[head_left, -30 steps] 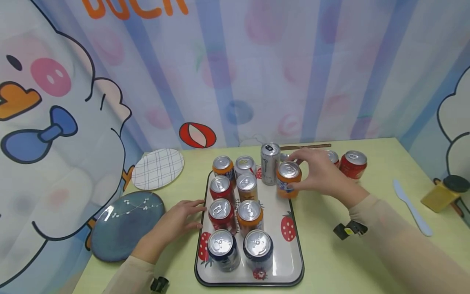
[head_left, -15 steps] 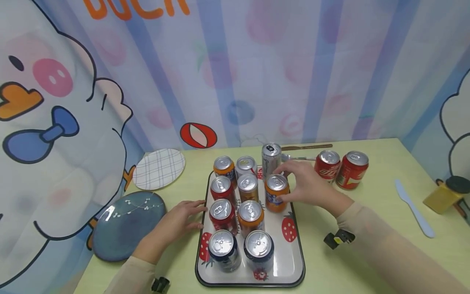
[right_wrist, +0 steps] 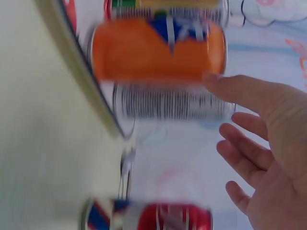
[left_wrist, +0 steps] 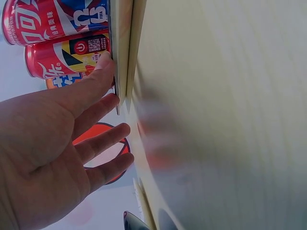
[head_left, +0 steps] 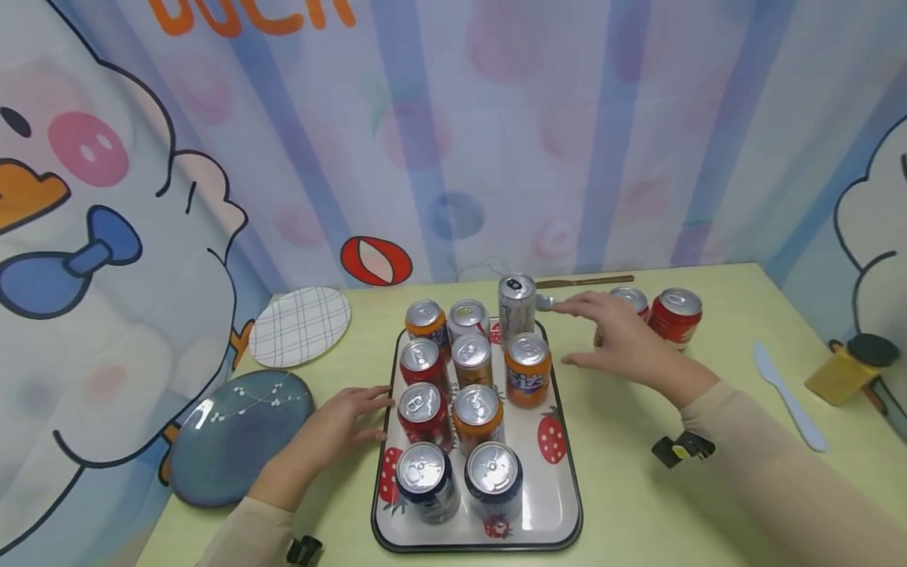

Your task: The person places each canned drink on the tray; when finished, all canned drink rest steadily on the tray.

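An orange soda can stands upright on the strawberry-print tray, in front of a tall silver can. My right hand hovers just right of the orange can, fingers extended and holding nothing. In the right wrist view its thumb overlaps the can's edge; contact cannot be told. My left hand rests at the tray's left rim with loose fingers. The left wrist view shows its thumb against that rim, near red cola cans. More cans fill the tray's left and middle columns.
Two red cans stand on the table right of the tray, one partly behind my right hand. A spoon and a brown-handled utensil lie behind. Plates sit left; a pale knife and yellow jar lie right.
My right hand carried the orange can leftward onto the tray's right side, in front of the tall silver can. It then let go and drew back right. The left hand stayed put.
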The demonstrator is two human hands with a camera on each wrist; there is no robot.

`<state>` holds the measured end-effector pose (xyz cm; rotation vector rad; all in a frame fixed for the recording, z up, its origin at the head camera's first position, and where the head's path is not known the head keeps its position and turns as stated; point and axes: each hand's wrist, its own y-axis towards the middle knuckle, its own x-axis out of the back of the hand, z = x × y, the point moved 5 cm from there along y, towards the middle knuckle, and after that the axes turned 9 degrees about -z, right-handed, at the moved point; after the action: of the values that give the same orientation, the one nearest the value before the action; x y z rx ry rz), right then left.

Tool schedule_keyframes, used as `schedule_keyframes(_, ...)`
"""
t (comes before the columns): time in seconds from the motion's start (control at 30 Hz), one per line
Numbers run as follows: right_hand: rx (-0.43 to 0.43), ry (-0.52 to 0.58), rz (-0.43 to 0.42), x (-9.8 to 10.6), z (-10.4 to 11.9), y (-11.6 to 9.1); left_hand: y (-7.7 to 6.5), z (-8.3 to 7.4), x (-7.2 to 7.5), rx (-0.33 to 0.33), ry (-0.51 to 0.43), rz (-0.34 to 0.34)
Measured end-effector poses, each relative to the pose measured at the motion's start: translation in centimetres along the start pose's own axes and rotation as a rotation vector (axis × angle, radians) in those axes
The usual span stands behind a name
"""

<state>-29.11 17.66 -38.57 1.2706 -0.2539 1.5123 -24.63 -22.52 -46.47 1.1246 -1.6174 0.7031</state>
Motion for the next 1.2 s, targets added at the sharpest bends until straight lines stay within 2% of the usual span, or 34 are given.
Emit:
schedule_keyframes(0.3, -0.111, -0.123, -0.026, 3.3, -6.1, -0.7, -0.3, 0.4, 0.0, -0.012, -0.001, -0.021)
schedule_keyframes(0.57, -0.145, -0.141, 0.016, 3.9, -9.6, -1.3, -0.1, 0.5, -0.2, 0.007, -0.017, -0.007)
schedule_keyframes(0.93, -0.16, -0.071, -0.014, 4.2, -10.2, -1.1, 0.0, 0.3, -0.2, 0.022, -0.01, -0.007)
schedule_keyframes(1.07, -0.152, -0.039, -0.049, 4.3, -9.6, -1.3, -0.1, 0.3, -0.2, 0.008, -0.014, -0.016)
schedule_keyframes(1.2, -0.108, -0.008, -0.107, 4.5, -8.2, -1.6, -0.1, 0.3, -0.2, -0.003, -0.01, -0.02)
